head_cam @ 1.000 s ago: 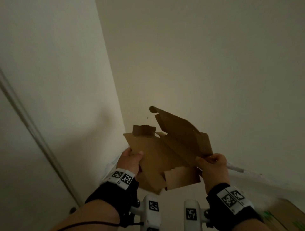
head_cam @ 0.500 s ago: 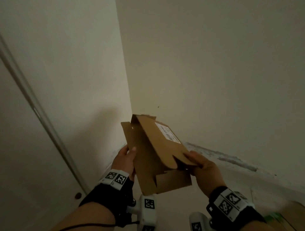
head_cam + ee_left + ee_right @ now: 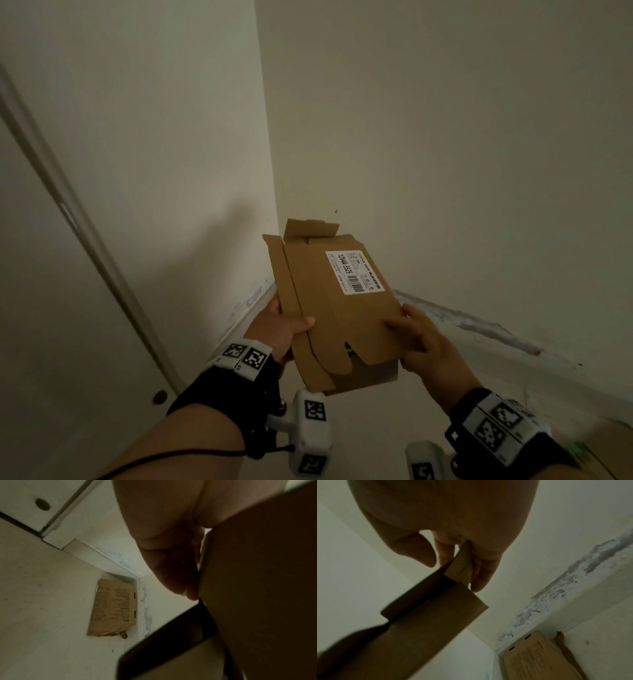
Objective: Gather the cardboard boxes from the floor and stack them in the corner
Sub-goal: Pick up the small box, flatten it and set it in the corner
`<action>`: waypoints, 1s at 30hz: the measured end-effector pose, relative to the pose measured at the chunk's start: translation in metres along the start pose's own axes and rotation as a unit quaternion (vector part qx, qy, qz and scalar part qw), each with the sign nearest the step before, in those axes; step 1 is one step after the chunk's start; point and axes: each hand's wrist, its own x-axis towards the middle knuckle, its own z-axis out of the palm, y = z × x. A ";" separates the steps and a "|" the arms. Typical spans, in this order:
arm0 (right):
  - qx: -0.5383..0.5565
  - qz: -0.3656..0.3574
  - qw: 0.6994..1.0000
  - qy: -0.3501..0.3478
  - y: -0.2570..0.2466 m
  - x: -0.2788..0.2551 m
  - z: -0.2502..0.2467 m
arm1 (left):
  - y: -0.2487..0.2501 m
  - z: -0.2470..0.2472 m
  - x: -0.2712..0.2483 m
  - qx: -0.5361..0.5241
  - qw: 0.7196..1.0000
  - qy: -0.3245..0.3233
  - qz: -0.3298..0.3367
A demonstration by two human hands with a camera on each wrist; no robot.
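Both hands hold one flattened cardboard box (image 3: 329, 308) in the air above the room corner (image 3: 274, 274) — the left hand (image 3: 279, 330) grips its left edge with the thumb curled over the top face, and the right hand (image 3: 423, 342) pinches its near right corner, thumb on top and fingers (image 3: 482, 574) underneath. The box is tilted, its white shipping label (image 3: 354, 272) facing up and a small flap (image 3: 310, 229) raised at the end nearest the corner. Down in that corner, a second flattened box (image 3: 114, 609) lies on the floor (image 3: 42, 601), tight against the scuffed baseboard (image 3: 145, 608).
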 end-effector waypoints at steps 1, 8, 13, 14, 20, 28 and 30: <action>0.071 0.021 0.997 0.017 0.001 0.002 0.000 | 0.000 0.001 0.001 0.007 1.000 0.004 -0.001; 0.170 0.140 0.973 0.072 0.012 0.015 0.002 | -0.008 0.005 0.013 0.041 0.998 0.054 0.002; 0.205 0.095 0.971 0.084 0.007 0.017 0.000 | -0.008 0.009 0.015 0.090 0.993 0.078 -0.021; 0.179 0.079 0.976 0.094 0.007 0.019 0.000 | -0.008 0.009 0.015 0.101 0.990 0.095 -0.028; -0.050 0.006 0.989 0.141 0.009 0.023 0.005 | -0.011 0.021 0.018 0.229 0.968 0.096 -0.017; -0.176 -0.069 0.973 0.134 0.020 0.031 0.027 | -0.008 0.028 0.030 -0.032 0.993 0.097 -0.059; -0.206 -0.105 0.963 0.140 0.023 0.034 0.025 | -0.007 0.024 0.035 -0.077 0.987 0.123 -0.068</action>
